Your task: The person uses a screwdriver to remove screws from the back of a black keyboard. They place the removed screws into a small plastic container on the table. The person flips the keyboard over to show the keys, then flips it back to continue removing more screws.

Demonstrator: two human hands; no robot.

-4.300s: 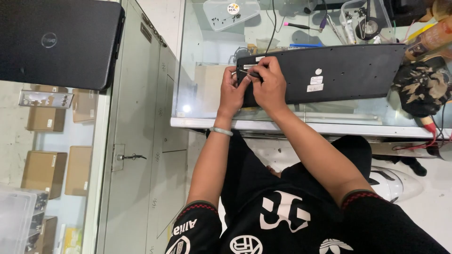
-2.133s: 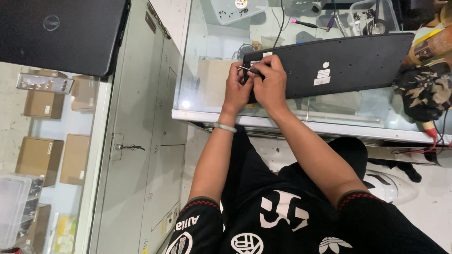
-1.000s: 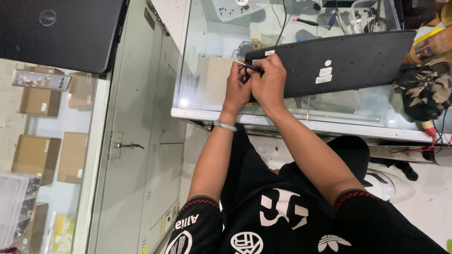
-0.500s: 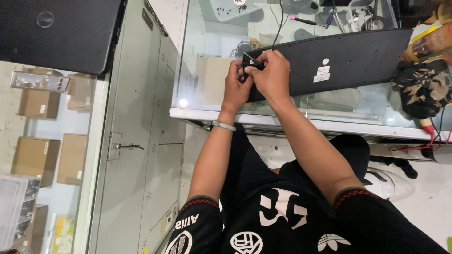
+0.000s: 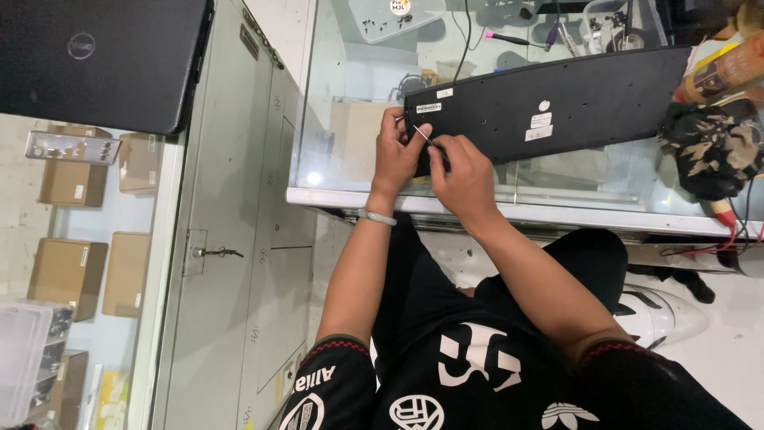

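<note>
Head view | left hand steadies overturned keyboard end on glass table, 9 o'clock side | right hand grip pinches thin screwdriver, tip angled toward 10 o'clock

The right hand covers the near corner of the upturned black keyboard; the thin metal tool's tip is too small to tell; the closed black laptop is cut off top-left

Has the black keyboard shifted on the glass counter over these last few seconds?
Cannot tell. The keyboard sits upside down on the glass counter in every picture, both hands at its left end; the head camera wanders, so small offsets prove nothing.
</note>
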